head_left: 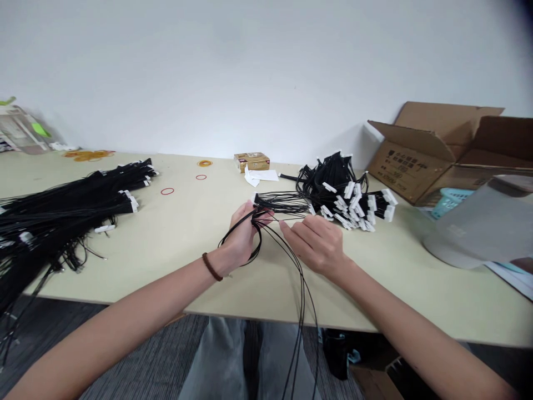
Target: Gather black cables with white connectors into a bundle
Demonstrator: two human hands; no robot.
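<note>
Black wire bundle (283, 201) lies, in the head view, in the middle of the surface (158, 239), held just above it between two bare hands. Its strands fan out to the right, towards a heap of cables (333, 172) with white connectors; one white end shows at the fingers of the left hand (242, 232). Those fingers are closed around the bundle, and a loop of wire hangs below them. The right hand (315, 243) is at the right of the bundle, fingers curled in, thumb and forefinger close to a thin strand; whether they pinch it, I cannot tell.

Several loose strands (302, 289) run from the left hand over the near edge and down before the person's legs. I judge these the weak point: a knee or forearm brushing them could tug wires out of the left hand's grip. The fanned strands nearly meet the heap, so a sideways pull might snag a connector and drag other cables along. A slack left grip could also let the loop slip and tangle.

To the left lies another cable pile (104, 191), well apart from the hands. Red rubber bands (167, 188) and a small box (255, 161) stand farther back.
</note>
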